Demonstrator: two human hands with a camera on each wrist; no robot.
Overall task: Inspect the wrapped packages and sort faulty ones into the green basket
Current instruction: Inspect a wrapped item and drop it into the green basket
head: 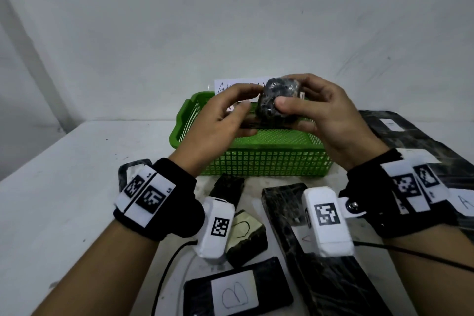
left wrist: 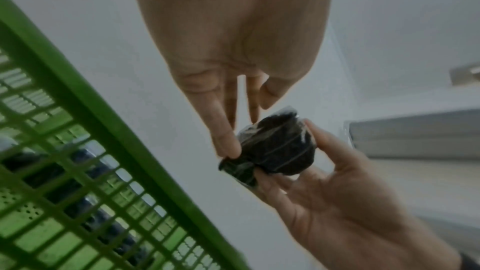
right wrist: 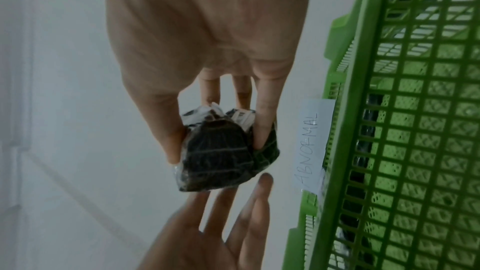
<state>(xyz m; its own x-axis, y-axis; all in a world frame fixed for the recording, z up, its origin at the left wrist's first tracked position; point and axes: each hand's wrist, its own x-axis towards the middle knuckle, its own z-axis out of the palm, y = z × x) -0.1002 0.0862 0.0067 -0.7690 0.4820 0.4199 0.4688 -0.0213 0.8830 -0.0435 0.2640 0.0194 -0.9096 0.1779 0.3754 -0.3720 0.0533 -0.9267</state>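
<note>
Head view: from above and behind both wrists, facing forward and down over the tabletop [head: 64, 213]; the green basket [head: 256, 159] sits toward 12 o'clock, the wall behind it.
Left wrist view: very close, looking along the left hand [left wrist: 233, 38] from 12 o'clock down to the small wrapped package [left wrist: 275, 151]; basket mesh fills 8 o'clock.
Right wrist view: equally close, along the right hand [right wrist: 202, 38] to the same package; basket at 3 o'clock with its paper label [right wrist: 310, 143].
Shared: all three views catch the package, both hands and the basket.
</note>
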